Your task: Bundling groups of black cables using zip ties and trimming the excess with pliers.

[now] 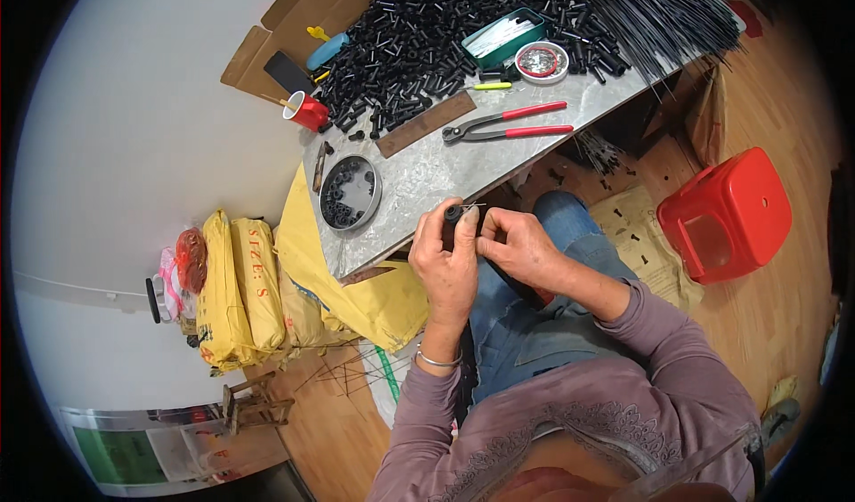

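Note:
My left hand [445, 266] is closed around a short black tube [455, 213], its end showing between thumb and fingers just off the table's front edge. A thin pale wire-like piece [476, 204] sticks out beside the tube at the thumb tip. My right hand [517, 248] is pinched close beside the left, and what its fingers hold is hidden. Nearest on the table are a round metal dish [378, 201] with small black rings in it and red-handled pincers [508, 124].
A large heap of black tubes [401, 39] covers the table's back, with long black rods [641, 12] at right. A rusty metal bar [426, 124], green tray [525, 37] and red cup [307, 112] stand nearby. A red stool [739, 212] is at right, yellow sacks [254, 279] at left.

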### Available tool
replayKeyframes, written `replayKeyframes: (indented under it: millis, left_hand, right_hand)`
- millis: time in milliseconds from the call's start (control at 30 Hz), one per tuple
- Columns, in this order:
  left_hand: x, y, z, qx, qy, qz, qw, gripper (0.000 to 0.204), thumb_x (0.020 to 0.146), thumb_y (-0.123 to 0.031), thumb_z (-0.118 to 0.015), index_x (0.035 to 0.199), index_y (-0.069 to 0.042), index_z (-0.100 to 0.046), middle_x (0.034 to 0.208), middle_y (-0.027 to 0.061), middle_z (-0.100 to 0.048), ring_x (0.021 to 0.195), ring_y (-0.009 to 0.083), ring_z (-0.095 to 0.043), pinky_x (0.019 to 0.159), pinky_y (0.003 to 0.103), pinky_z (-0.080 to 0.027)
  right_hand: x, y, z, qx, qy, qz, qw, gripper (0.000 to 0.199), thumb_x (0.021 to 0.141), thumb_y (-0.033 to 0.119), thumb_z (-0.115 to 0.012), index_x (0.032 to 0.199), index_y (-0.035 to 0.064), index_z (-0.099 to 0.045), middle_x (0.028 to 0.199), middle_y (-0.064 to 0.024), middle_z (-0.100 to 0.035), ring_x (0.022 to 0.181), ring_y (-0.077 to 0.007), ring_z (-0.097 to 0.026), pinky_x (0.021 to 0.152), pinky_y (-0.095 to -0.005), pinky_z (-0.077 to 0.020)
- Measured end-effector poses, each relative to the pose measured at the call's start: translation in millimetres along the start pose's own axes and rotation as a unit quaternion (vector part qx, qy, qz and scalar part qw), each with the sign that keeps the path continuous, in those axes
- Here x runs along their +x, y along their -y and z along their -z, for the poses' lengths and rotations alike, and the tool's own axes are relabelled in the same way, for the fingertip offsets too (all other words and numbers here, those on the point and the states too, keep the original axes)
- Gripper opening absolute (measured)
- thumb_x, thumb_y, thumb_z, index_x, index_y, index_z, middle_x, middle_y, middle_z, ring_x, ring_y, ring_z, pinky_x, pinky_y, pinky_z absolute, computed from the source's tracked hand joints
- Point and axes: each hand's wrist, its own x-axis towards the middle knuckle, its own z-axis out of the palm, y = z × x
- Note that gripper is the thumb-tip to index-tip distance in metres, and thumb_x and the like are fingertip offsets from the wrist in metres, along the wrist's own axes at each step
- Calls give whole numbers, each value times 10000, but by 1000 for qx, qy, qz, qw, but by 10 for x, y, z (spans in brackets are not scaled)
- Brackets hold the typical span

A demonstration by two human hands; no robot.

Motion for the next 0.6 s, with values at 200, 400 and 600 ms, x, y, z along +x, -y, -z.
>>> replayKeyframes:
  millis: [200,400,600]
  left_hand:
    - [-15,-41,215,-140,76,68,985,244,857,-121,-658,1062,9,-632,933,71,-613,849,139,-569,755,249,-444]
    - [27,-79,351,-90,127,40,987,253,900,-157,-624,1080,21,-620,951,44,-630,866,116,-579,797,231,-447]
    - [33,-31,386,-236,164,99,953,215,869,-119,-652,1054,-10,-632,904,15,-611,846,92,-547,767,219,-426]
  right_hand:
    - [42,85,194,7,14,67,998,265,816,256,-681,818,-3,-624,710,-112,-615,649,-205,-599,609,-328,-468]
    - [46,20,123,91,59,64,992,185,845,160,-647,824,-20,-612,668,-71,-581,638,-108,-542,589,-291,-453]
    - [42,42,188,169,135,-27,976,218,855,154,-655,715,2,-585,579,3,-531,549,-52,-481,483,-235,-398]
